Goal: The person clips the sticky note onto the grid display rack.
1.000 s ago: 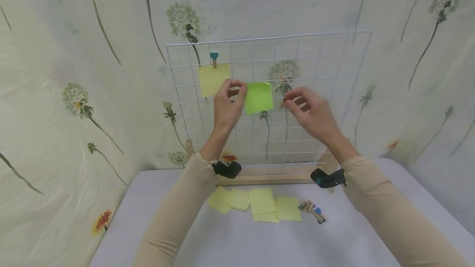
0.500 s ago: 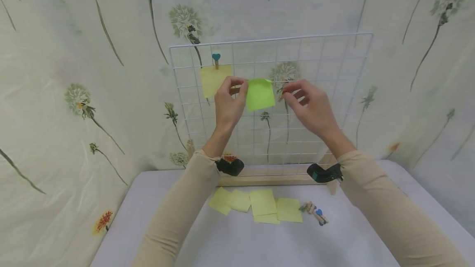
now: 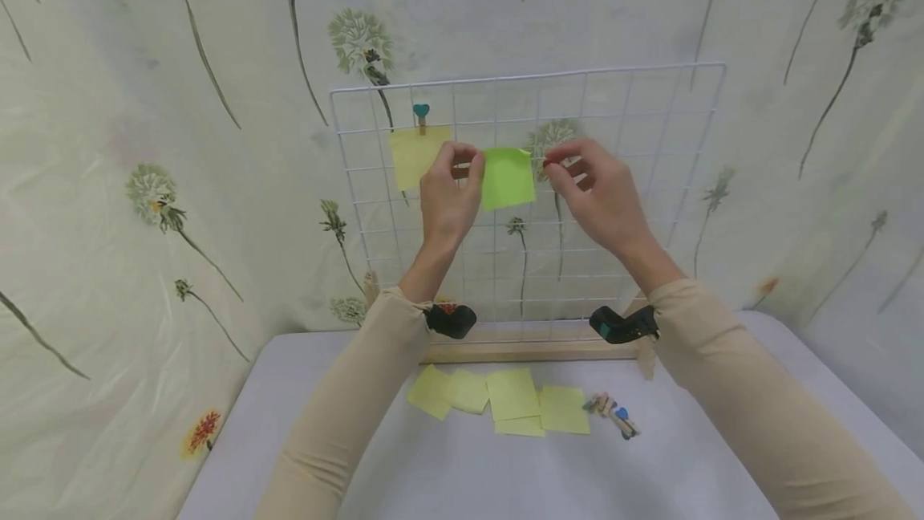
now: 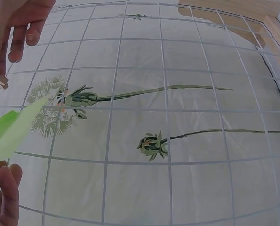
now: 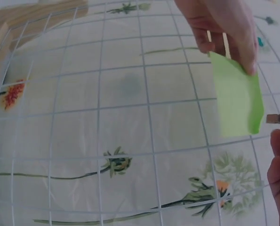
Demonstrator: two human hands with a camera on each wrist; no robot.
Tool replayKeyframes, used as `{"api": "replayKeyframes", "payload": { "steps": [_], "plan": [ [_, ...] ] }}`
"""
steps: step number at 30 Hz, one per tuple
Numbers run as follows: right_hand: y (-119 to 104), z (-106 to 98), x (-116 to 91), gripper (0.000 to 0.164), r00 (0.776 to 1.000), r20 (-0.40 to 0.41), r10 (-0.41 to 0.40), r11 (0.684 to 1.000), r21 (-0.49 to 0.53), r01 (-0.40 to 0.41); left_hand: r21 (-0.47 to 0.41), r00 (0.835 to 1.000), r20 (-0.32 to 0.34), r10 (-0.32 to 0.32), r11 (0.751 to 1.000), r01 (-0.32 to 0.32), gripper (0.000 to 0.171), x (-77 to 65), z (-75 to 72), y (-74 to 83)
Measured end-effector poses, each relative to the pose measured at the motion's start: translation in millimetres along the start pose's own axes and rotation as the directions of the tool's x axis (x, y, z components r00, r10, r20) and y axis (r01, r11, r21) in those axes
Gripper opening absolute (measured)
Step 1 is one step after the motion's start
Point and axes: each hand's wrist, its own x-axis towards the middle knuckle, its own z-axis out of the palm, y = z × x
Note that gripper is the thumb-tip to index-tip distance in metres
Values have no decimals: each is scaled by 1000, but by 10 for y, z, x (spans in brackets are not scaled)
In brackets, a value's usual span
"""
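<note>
A bright green sticky note (image 3: 508,178) stands upright in front of the white wire grid (image 3: 592,227). My left hand (image 3: 451,195) pinches its left edge between thumb and fingers. To the right of the note, my right hand (image 3: 602,191) pinches a small wooden clothespin, whose tip (image 5: 273,118) points toward the note in the right wrist view without touching it. Up on the grid's left part hangs a yellow note (image 3: 413,152), held by a clothespin with a teal heart (image 3: 422,111). The left hand partly covers that yellow note's lower right corner.
Several yellow notes (image 3: 511,393) lie on the white table (image 3: 462,476) before the grid's wooden base (image 3: 534,351). Right of them is a small pile of clothespins (image 3: 612,414). A flower-patterned curtain (image 3: 238,207) hangs behind the grid.
Both hands have risen slightly, and the green note has gone up with the left one. My right hand, with its clothespin, has moved a little left, closer to the note.
</note>
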Motion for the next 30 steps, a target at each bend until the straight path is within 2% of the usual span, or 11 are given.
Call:
{"api": "replayKeyframes", "payload": {
  "steps": [5, 11, 15, 22, 30],
  "plan": [
    [-30, 23, 77, 20, 1000, -23, -4, 1000, 4, 4, 37, 1000, -16, 6, 999, -5, 14, 20, -15, 9],
    [-98, 37, 185, 21, 999, -38, -10, 1000, 24, 11, 125, 999, 21, -40, 991, 37, 15, 57, -28, 54],
    [-142, 94, 259, 22, 1000, -28, -9, 999, 49, 11, 181, 1000, 5, -23, 983, 21, 16, 88, -29, 78],
    [-184, 199, 397, 21, 998, -47, -50, 997, 53, 52, 201, 999, -5, -45, 979, 45, 16, 108, -29, 83],
    [-211, 262, 510, 23, 997, -66, -36, 998, 47, 39, 201, 1000, 8, -17, 979, 15, 16, 134, 4, 105]
  ]
}}
